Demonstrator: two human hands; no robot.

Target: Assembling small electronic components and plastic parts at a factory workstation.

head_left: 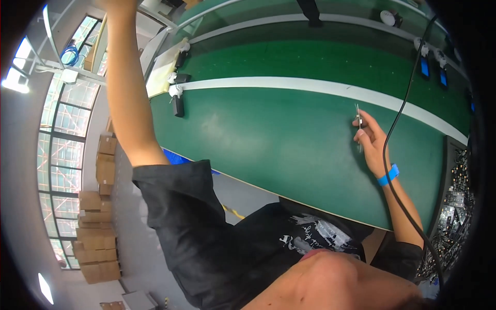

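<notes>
Part [360,121] — between fingertips [363,137], right hand [376,147]

The table [279,139] looks smooth with a soft shine; my wristband [389,175] seems plastic, my sleeve [175,188] is matt cloth, and the boxes [98,238] are matt cardboard.

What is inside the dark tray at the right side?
Many small electronic-looking parts lie in the dark tray; they cover its bottom, so anything underneath cannot be seen.
</notes>
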